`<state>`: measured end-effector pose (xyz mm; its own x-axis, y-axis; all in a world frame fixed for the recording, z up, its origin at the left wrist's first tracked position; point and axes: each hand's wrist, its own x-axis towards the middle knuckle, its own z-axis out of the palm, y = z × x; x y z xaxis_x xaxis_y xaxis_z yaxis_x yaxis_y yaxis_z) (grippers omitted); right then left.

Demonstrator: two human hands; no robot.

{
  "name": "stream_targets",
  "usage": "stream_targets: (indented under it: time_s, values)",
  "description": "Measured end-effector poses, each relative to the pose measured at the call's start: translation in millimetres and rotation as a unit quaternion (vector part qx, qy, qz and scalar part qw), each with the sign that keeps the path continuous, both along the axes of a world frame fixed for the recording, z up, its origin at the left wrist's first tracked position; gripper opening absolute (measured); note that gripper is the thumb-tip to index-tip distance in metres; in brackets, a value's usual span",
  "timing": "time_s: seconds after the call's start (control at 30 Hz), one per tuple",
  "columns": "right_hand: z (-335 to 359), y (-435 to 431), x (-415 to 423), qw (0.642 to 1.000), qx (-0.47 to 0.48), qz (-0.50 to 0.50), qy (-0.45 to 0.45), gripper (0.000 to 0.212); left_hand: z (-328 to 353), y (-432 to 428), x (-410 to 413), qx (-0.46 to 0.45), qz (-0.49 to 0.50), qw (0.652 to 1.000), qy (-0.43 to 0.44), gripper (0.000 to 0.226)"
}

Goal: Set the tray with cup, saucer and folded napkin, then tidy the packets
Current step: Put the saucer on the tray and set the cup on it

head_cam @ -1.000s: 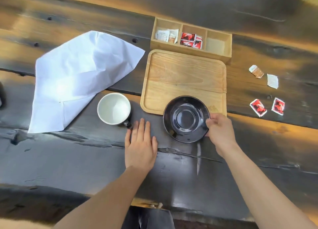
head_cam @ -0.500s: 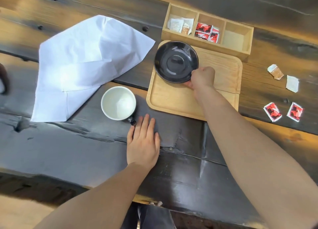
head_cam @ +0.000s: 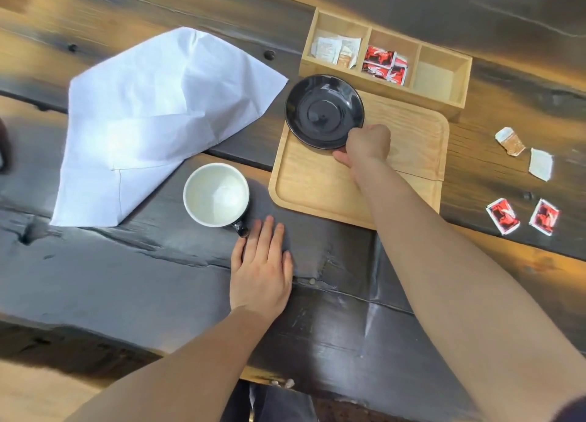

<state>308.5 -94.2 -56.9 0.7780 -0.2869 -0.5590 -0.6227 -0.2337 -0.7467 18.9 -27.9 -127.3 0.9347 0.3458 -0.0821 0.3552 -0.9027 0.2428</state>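
A black saucer [head_cam: 322, 112] lies at the far left corner of the wooden tray [head_cam: 415, 155], its near right rim gripped by my right hand [head_cam: 366, 145]. A white-lined cup [head_cam: 216, 194] with a dark handle stands on the table left of the tray. My left hand [head_cam: 260, 267] lies flat on the table just below the cup's handle, fingers apart, holding nothing. A large white napkin [head_cam: 152, 117] lies unfolded and creased at the left. Two red packets [head_cam: 523, 215] and two pale packets [head_cam: 524, 153] lie loose right of the tray.
A wooden three-compartment box [head_cam: 444, 99] stands behind the tray: pale packets in the left compartment, red packets in the middle one, nothing in the right one. The dark plank table [head_cam: 142, 279] has cracks and knots. A dark object shows at the far left edge.
My right hand has carried the saucer from the table's near side, in front of the tray, up onto the tray's far left corner. My left hand has stayed by the cup.
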Motion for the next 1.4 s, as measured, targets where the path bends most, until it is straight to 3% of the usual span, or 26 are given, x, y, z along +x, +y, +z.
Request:
stream_targets:
  time_s: [0.13, 0.23, 0.3, 0.47, 0.57, 0.7, 0.87, 1.1, 1.27, 1.4]
  values:
    - [13, -6, -21, 0.975, -0.155, 0.098, -0.127, 0.026, 3, -1, 2, -0.005, 0.002, 1.000, 0.005, 0.054]
    - [28, 5, -67, 0.945, -0.141, 0.220, -0.197, 0.012, 8, -2, 3, -0.011, 0.004, 1.000, 0.003, 0.053]
    - [33, 21, -99, 0.934, -0.099, 0.304, -0.161, 0.013, 11, -2, 3, -0.015, 0.007, 1.000, 0.005, 0.053]
    - [29, 60, -149, 0.896, -0.077, 0.431, -0.072, 0.040, 21, -1, 4, -0.018, 0.004, 1.000, 0.007, 0.045]
    - [21, 71, -158, 0.879, -0.107, 0.460, -0.067, 0.033, 25, 2, 2, -0.008, -0.017, 0.999, 0.038, 0.043]
    - [17, 78, -160, 0.878, -0.130, 0.456, -0.070, 0.025, 25, 3, 2, -0.007, -0.029, 0.998, 0.056, 0.046]
    - [34, 68, -141, 0.895, -0.103, 0.430, -0.059, 0.029, 18, -2, 2, -0.022, 0.008, 1.000, -0.013, 0.046]
    - [67, 25, -53, 0.938, -0.106, 0.315, -0.103, 0.035, 12, -3, 2, -0.009, 0.004, 1.000, -0.002, 0.054]
    - [68, 8, 0, 0.967, -0.101, 0.219, -0.088, 0.021, 12, -3, 2, -0.009, 0.005, 1.000, 0.007, 0.054]
    - [56, 2, 23, 0.975, -0.087, 0.196, -0.060, 0.027, 14, -3, 2, -0.010, 0.003, 1.000, 0.010, 0.055]
